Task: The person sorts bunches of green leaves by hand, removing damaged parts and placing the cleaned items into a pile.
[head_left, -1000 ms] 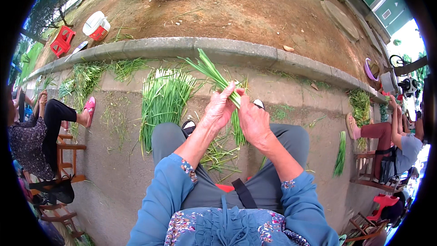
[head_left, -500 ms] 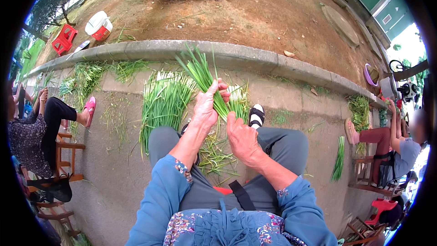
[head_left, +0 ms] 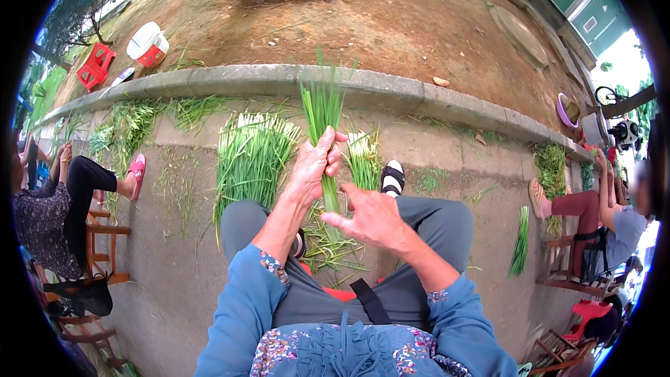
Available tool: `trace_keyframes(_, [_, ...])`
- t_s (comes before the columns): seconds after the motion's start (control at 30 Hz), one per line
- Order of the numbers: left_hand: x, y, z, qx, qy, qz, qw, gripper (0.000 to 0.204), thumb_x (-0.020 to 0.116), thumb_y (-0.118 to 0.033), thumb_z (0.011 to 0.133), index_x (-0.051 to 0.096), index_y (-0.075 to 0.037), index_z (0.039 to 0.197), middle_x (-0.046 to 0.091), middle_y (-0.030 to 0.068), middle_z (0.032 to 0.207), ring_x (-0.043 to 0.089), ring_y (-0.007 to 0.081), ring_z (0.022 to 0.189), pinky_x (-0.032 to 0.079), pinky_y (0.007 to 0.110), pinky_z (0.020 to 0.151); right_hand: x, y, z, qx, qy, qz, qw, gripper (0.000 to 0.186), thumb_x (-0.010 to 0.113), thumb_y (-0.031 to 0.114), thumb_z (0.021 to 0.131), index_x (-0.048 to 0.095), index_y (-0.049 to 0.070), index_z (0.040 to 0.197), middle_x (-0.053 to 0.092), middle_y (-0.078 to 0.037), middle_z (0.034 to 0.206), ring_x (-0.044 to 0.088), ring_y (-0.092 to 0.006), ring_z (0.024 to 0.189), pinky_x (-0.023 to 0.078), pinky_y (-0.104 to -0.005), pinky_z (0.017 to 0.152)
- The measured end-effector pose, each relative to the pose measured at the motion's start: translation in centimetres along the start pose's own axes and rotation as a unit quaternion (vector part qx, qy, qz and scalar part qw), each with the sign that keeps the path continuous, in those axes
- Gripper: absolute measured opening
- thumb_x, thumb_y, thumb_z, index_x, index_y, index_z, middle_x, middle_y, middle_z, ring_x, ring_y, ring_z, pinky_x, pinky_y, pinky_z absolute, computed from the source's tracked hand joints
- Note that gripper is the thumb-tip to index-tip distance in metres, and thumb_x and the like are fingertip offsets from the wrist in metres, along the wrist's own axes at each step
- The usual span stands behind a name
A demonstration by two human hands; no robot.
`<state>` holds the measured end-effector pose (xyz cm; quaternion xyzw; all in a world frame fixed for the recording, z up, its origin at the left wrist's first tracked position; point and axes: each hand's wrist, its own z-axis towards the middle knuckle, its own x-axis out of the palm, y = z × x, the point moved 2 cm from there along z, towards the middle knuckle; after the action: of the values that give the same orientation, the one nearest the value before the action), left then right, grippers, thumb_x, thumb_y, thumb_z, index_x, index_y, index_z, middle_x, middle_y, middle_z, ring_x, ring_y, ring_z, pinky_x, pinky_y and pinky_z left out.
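**Bunch of green chives held upright**

Bunch of chives [head_left: 323, 115] above the knees, clamped upright in left hand [head_left: 314, 167]; right hand [head_left: 373, 218] just beside, fingers spread, empty. Sorted chive pile [head_left: 251, 153] on pavement [head_left: 174, 251], below concrete curb [head_left: 279, 80].

Concrete pavement [head_left: 174, 265], green chive bundle [head_left: 251, 153] laid flat, loose trimmings [head_left: 331, 248] scattered, stone kerb [head_left: 391, 91] behind

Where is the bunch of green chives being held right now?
Centre of the head view: the chive bunch stands upright in the left hand, just above the open right hand.
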<state>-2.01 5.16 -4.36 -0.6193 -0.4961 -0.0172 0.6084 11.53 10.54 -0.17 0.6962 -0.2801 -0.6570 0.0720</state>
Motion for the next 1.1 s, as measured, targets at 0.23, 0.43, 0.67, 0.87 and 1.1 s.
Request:
trace_keyframes(0.23, [1.2, 0.3, -1.3, -0.080, 0.057, 0.118, 0.988, 0.037, 0.050, -0.041, 0.093, 0.055, -0.004, 0.093, 0.035, -0.0063, 0.053, 0.030, 0.0040, 0.042, 0.024, 0.020, 0.039, -3.6, -6.4, 1.2, 0.063, -0.283, 0.190, 0.938, 0.024, 0.067, 0.027, 0.080, 0.064, 0.004, 0.076, 0.063, -0.009, 0.063, 0.062, -0.0190, 0.055, 0.048, -0.0320, 0.050])
trace_keyframes(0.43, [1.5, 0.4, -1.8, -0.103, 0.084, 0.177, 0.975, 0.039, 0.049, -0.042, 0.093, 0.057, -0.004, 0.090, 0.033, -0.0065, 0.050, 0.026, 0.0036, 0.040, 0.021, 0.021, 0.039, -5.4, -10.7, 1.6, 0.100, -0.406, 0.260, 0.870, 0.023, 0.066, 0.018, 0.083, 0.059, 0.001, 0.068, 0.055, -0.002, 0.052, 0.048, -0.0064, 0.047, 0.040, -0.0251, 0.046])
trace_keyframes(0.67, [1.6, -0.1, -2.4, -0.106, 0.117, 0.236, 0.959, 0.042, 0.052, -0.041, 0.092, 0.059, 0.000, 0.092, 0.032, -0.0071, 0.050, 0.024, 0.0031, 0.041, 0.017, 0.022, 0.039, -6.8, -12.5, 1.0, 0.102, -0.477, 0.376, 0.788, 0.017, 0.062, 0.019, 0.088, 0.060, 0.003, 0.082, 0.054, 0.003, 0.062, 0.047, -0.0041, 0.054, 0.040, -0.0215, 0.050])
trace_keyframes(0.87, [1.5, -0.1, -2.8, -0.124, 0.139, 0.295, 0.937, 0.040, 0.053, -0.040, 0.092, 0.061, -0.001, 0.090, 0.033, -0.0072, 0.049, 0.025, 0.0030, 0.042, 0.017, 0.022, 0.039, -7.4, -13.3, 0.7, 0.071, -0.497, 0.370, 0.782, 0.012, 0.062, 0.016, 0.087, 0.062, 0.004, 0.087, 0.057, 0.003, 0.067, 0.048, -0.0041, 0.059, 0.041, -0.0207, 0.053])
trace_keyframes(1.1, [2.0, 0.0, -2.9, -0.140, 0.147, 0.345, 0.917, 0.035, 0.055, -0.037, 0.091, 0.064, -0.004, 0.087, 0.033, -0.0072, 0.049, 0.028, 0.0030, 0.044, 0.019, 0.022, 0.042, -8.3, -12.0, 0.2, 0.045, -0.517, 0.351, 0.780, 0.007, 0.063, 0.010, 0.084, 0.063, 0.004, 0.088, 0.058, 0.001, 0.075, 0.050, -0.0063, 0.062, 0.042, -0.0218, 0.055])
